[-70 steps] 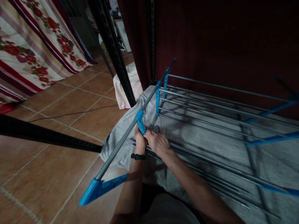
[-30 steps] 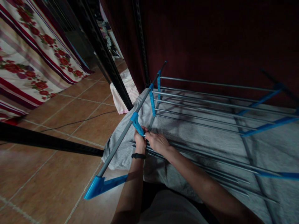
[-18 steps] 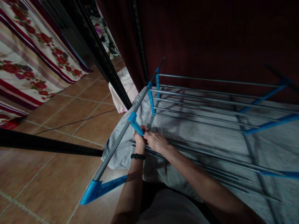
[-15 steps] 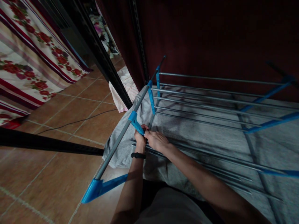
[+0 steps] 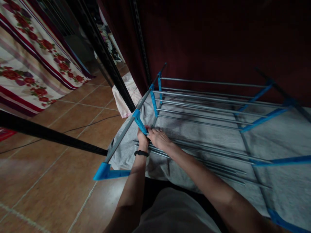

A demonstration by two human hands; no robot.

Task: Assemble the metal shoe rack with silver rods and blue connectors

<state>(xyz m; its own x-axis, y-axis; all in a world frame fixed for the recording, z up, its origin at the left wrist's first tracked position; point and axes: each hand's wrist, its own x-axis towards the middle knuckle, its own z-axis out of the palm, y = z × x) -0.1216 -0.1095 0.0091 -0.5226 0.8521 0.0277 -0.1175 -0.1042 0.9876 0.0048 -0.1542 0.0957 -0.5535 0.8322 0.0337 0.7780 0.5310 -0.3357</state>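
A rack frame of grey tubes and blue plastic brackets lies on its side before me. My left hand (image 5: 142, 138), with a black band at the wrist, is closed around the lower end of a blue bracket (image 5: 139, 121) on the near grey tube (image 5: 122, 135). My right hand (image 5: 159, 139) meets it there, fingers closed on the end of a metal rod (image 5: 194, 145) at the bracket. The exact joint is hidden by my fingers. Farther off, several metal rods (image 5: 201, 106) span between blue brackets.
Loose metal rods (image 5: 233, 179) lie on the grey blanket (image 5: 170, 168) under my right arm. Black metal posts (image 5: 107, 58) stand at the left, over a tiled floor (image 5: 48, 174) with a cable. A dark red curtain (image 5: 206, 42) hangs behind; a floral curtain (image 5: 36, 55) hangs left.
The view has shifted slightly, and more of the rack's right end shows. The near end of the grey tube has swung up and right in the picture. Both hands stay at the same bracket.
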